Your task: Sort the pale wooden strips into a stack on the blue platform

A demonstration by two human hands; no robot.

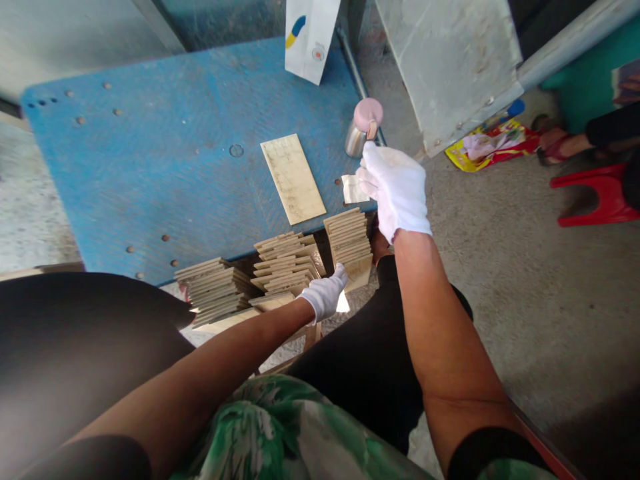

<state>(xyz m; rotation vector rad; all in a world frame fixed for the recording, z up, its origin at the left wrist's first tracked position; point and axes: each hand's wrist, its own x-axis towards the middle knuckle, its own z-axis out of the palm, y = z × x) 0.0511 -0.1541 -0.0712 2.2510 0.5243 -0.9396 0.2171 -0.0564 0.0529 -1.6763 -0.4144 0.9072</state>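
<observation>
My left hand (326, 293), in a white glove, is closed beside the front of the right-hand stack of thin beige boards (350, 237). Whether it grips a board is hidden. My right hand (397, 190), gloved too, is raised at the blue table's right edge with its fingers curled together; what they hold, if anything, does not show. Just left of its fingers is a crumpled white piece (354, 189), perhaps paper or cloth. One beige board with dark marks (293, 179) lies flat on the table. Two more board stacks, a middle one (285, 263) and a left one (220, 293), stand along the near edge.
A steel flask with a pink lid (356, 137) stands near the blue table's (165, 153) right edge, below a white paper bag (310, 40). A grey metal panel (455, 60) rises at the right. Beyond are a red stool (597, 197), a colourful packet (493, 147) and another person's foot (555, 143).
</observation>
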